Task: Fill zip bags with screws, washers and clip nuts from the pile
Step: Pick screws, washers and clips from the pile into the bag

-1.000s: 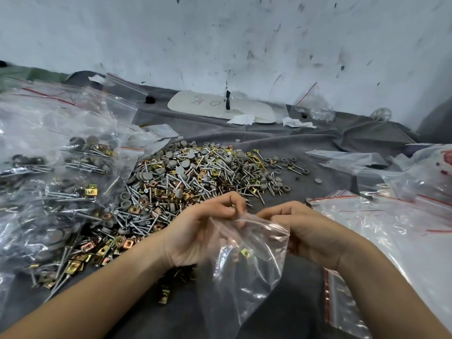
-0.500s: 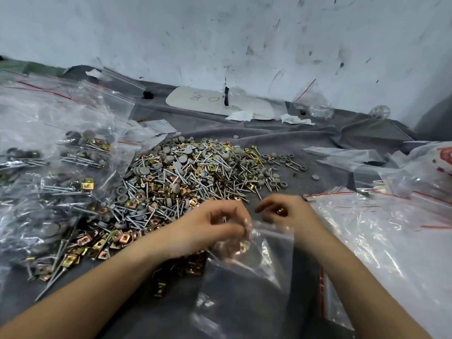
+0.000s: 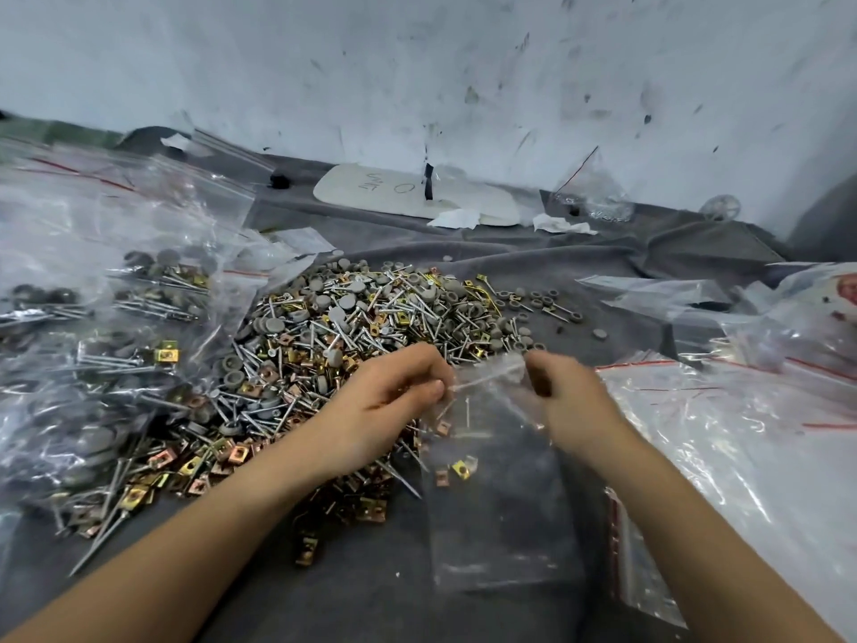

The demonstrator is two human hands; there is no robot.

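A big pile of screws, grey washers and gold clip nuts lies on the grey cloth in the middle. In front of it hangs a small clear zip bag holding a few clip nuts. My left hand pinches the bag's top left edge. My right hand pinches the top right edge, its fingertips blurred. The bag's mouth is stretched between the two hands just in front of the pile.
Filled zip bags lie heaped on the left. Empty red-striped zip bags are spread on the right. A white board, paper scraps and another small bag lie at the back by the wall.
The bag has dropped and now hangs flatter in front of me. My right hand has moved in to grip the bag's top right edge; my left keeps its pinch.
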